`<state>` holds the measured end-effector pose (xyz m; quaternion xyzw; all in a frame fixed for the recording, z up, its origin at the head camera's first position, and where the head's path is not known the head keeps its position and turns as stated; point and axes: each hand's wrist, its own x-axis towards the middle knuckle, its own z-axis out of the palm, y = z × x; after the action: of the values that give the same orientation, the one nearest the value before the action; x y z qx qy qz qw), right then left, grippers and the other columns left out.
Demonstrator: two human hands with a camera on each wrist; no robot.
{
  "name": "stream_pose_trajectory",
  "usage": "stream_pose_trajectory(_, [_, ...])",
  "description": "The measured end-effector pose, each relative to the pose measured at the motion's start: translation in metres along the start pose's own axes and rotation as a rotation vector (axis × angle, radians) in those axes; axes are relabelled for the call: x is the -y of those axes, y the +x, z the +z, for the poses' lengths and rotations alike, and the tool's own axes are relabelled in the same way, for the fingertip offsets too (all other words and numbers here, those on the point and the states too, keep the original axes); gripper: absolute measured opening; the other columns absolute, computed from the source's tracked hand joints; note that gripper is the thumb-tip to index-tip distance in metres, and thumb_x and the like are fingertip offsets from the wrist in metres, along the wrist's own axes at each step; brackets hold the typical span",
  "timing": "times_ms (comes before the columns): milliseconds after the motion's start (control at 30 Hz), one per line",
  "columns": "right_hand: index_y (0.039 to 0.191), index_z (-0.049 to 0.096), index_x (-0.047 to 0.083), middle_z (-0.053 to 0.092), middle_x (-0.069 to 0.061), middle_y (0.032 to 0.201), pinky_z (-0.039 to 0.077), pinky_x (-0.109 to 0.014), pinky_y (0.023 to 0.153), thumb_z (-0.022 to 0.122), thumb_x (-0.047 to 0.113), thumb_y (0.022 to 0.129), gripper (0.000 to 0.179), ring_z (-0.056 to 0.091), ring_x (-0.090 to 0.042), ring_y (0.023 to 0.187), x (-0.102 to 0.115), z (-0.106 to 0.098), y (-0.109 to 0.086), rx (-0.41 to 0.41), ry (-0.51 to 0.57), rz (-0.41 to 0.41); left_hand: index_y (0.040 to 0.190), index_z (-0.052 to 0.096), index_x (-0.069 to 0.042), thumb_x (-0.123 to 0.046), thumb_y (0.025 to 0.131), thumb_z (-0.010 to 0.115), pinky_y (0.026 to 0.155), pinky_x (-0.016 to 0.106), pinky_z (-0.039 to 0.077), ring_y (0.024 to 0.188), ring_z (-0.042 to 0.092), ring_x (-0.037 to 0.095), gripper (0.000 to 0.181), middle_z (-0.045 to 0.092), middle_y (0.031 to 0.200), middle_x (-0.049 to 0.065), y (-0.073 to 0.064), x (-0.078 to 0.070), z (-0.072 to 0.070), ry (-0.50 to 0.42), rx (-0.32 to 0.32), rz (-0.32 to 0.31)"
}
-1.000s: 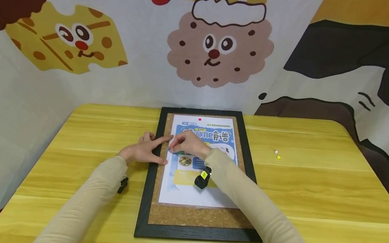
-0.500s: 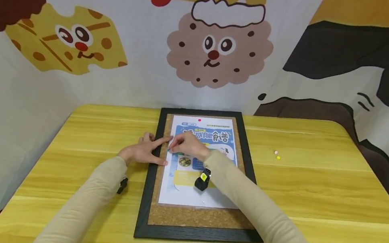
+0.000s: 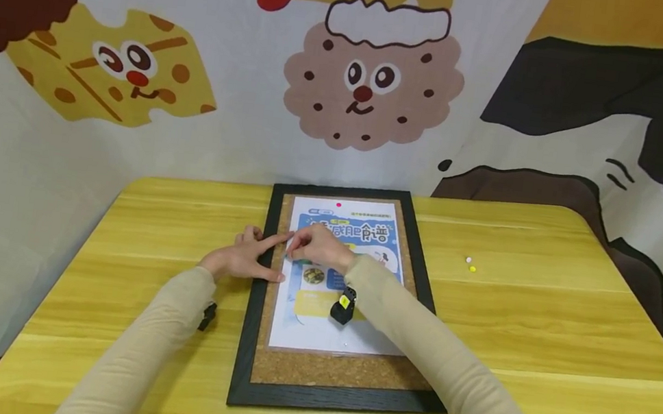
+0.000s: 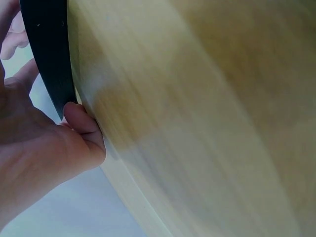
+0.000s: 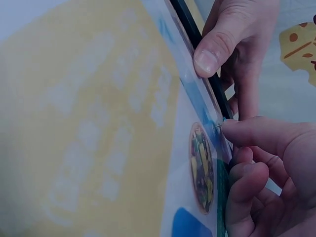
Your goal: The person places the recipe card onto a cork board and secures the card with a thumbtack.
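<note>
A printed poster (image 3: pixel 310 332) lies on a cork board (image 3: pixel 311 370) with a black frame (image 3: pixel 332 400). My right hand (image 3: pixel 323 247) pinches a small blue push pin (image 5: pixel 224 119) at the poster's left edge. In the right wrist view its metal point shows against the paper; how deep it sits I cannot tell. Just left of it, my left hand (image 3: pixel 243 258) spreads across the frame, thumb and forefinger pressing the poster's edge. The left wrist view shows curled fingers (image 4: pixel 79 118) beside the frame. A pink-red push pin (image 3: pixel 338 205) sits at the poster's top.
On the yellow wood-grain table (image 3: pixel 542 316), a white push pin (image 3: pixel 468 260) and a yellow push pin (image 3: pixel 472 269) lie right of the board. A patterned cloth (image 3: pixel 247 86) hangs behind the table. Black wrist cameras (image 3: pixel 342 307) ride on both sleeves.
Hardly anything differs: both hands stay at the poster's left edge, the right still pinching the push pin. The head view shifts very slightly.
</note>
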<state>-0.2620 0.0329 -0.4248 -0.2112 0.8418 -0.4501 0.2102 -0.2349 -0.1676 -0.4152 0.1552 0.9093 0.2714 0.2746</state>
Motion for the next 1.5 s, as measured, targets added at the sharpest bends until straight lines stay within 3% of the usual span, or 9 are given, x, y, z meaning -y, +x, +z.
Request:
stream_pose_trajectory(367, [0.082, 0.073, 0.004, 0.065, -0.003, 0.084, 0.043, -0.025, 0.063, 0.072, 0.004, 0.085, 0.003, 0.055, -0.015, 0.07, 0.001, 0.007, 0.0, -0.03, -0.013, -0.021, 0.157, 0.016, -0.027, -0.051, 0.084, 0.071, 0.084, 0.053, 0.028, 0.108, 0.019, 0.038, 0.095, 0.015, 0.125, 0.02, 0.0, 0.003, 0.001, 0.0, -0.009, -0.009])
stream_pose_trajectory(600, [0.079, 0.072, 0.008, 0.066, -0.002, 0.094, 0.044, -0.025, 0.063, 0.073, 0.005, 0.084, 0.006, 0.056, -0.014, 0.07, 0.004, 0.009, -0.002, -0.053, -0.046, -0.013, 0.157, 0.016, -0.027, -0.052, 0.084, 0.07, 0.084, 0.053, 0.028, 0.108, 0.02, 0.038, 0.094, 0.015, 0.125, 0.02, 0.0, 0.003, 0.003, 0.007, -0.012, -0.009])
stream_pose_trajectory(833, [0.081, 0.072, 0.007, 0.065, -0.001, 0.078, 0.046, -0.026, 0.063, 0.072, 0.006, 0.085, 0.004, 0.057, -0.015, 0.068, 0.002, 0.009, -0.004, -0.049, -0.056, -0.015, 0.157, 0.016, -0.027, -0.051, 0.084, 0.07, 0.087, 0.056, 0.029, 0.112, 0.019, 0.039, 0.093, 0.013, 0.131, 0.022, 0.0, 0.001, 0.004, 0.007, -0.011, -0.007])
stream_pose_trajectory(1267, [0.088, 0.071, 0.003, 0.064, -0.002, 0.078, 0.046, -0.025, 0.062, 0.069, 0.006, 0.087, 0.004, 0.057, -0.014, 0.068, 0.0, 0.008, -0.005, -0.093, -0.047, -0.013, 0.157, 0.015, -0.029, -0.052, 0.085, 0.069, 0.095, 0.065, 0.024, 0.123, 0.015, 0.043, 0.092, 0.005, 0.142, 0.028, 0.001, 0.001, 0.002, 0.019, -0.013, -0.012])
stream_pose_trajectory(1500, [0.09, 0.071, 0.005, 0.064, -0.001, 0.082, 0.046, -0.027, 0.069, 0.069, 0.009, 0.089, 0.004, 0.058, -0.015, 0.074, -0.002, 0.005, -0.013, -0.113, -0.043, -0.036, 0.156, 0.015, -0.03, -0.05, 0.085, 0.069, 0.093, 0.063, 0.026, 0.121, 0.016, 0.041, 0.092, 0.007, 0.14, 0.026, 0.0, 0.002, 0.002, 0.005, -0.014, -0.001])
